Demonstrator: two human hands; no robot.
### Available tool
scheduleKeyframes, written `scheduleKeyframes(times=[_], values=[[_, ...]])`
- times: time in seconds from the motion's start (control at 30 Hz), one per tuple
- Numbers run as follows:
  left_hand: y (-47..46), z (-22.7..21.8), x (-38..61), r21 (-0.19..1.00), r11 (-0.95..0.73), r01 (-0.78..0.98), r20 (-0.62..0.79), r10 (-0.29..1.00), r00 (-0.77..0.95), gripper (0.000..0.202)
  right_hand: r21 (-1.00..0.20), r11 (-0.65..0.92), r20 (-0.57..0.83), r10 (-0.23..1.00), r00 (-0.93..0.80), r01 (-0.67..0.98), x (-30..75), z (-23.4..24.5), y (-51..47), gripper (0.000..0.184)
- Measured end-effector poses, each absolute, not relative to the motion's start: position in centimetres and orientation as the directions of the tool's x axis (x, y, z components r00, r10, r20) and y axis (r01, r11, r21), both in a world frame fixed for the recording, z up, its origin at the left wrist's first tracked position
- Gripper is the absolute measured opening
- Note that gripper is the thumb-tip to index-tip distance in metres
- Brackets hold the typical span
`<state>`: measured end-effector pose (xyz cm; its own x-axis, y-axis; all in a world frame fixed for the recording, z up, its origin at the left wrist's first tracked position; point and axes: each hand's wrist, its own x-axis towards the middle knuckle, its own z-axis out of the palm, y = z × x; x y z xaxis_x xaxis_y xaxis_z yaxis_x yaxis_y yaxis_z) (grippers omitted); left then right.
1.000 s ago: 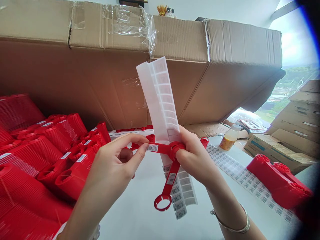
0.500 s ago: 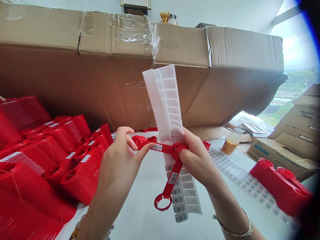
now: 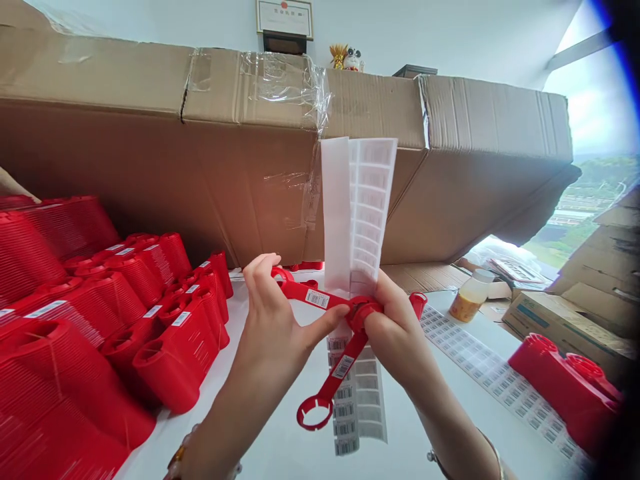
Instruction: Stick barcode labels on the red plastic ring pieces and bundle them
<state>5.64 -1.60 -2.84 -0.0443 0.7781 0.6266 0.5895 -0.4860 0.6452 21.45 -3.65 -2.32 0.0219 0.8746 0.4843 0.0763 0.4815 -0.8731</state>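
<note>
Both hands are closed on the work. The right hand pinches the hub of a red moulded strap together with a folded white backing sheet, apparently to pin the sheet to the hub against slipping. The left hand is partly closed, its fingers curled behind the strap's left arm and its thumb tip on that arm, just right of a barcode label; this seems to steady the arm. The strap's ring end hangs free below the grip, above the white counter. Unused barcode labels fill the sheet's lower length. Toward the counter's right edge lie a barcode sheet, a bottle of yellow liquid and red parts. Ribbed red containers crowd the left edge; a large carton stands along the far edge.
</note>
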Motion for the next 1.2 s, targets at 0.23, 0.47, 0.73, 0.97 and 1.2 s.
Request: scheduleKeyframes(times=[0.23,0.47,0.73,0.97,1.2], values=[[-2.6,0.6,3.0,0.934,-0.272,0.231,0.289,0.957,-0.039,0.047,-0.859,0.502,0.509,0.859,0.061,0.097,22.1,-2.4,-2.5,0.036],[-2.9,1.5,1.5,0.968,-0.251,-0.032,0.251,0.968,0.026,0.034,-0.846,0.528,0.533,0.841,0.09,0.073,22.3,-2.4,-1.3,0.043],[-3.5,2.2,-0.1,0.968,-0.181,-0.173,0.212,0.961,0.18,0.017,-0.862,0.503,0.507,0.851,0.138,0.069,22.7,-2.4,-0.6,0.033],[-4.9,3.0,0.6,0.99,-0.06,-0.131,0.077,0.988,0.133,0.035,-0.879,0.475,0.47,0.876,0.107,-0.036,22.8,-2.2,-0.6,0.029],[-4.7,3.1,0.7,0.983,-0.124,-0.135,0.137,0.986,0.09,0.023,-0.894,0.447,0.445,0.892,0.079,-0.013,22.9,-1.8,-0.9,0.025]])
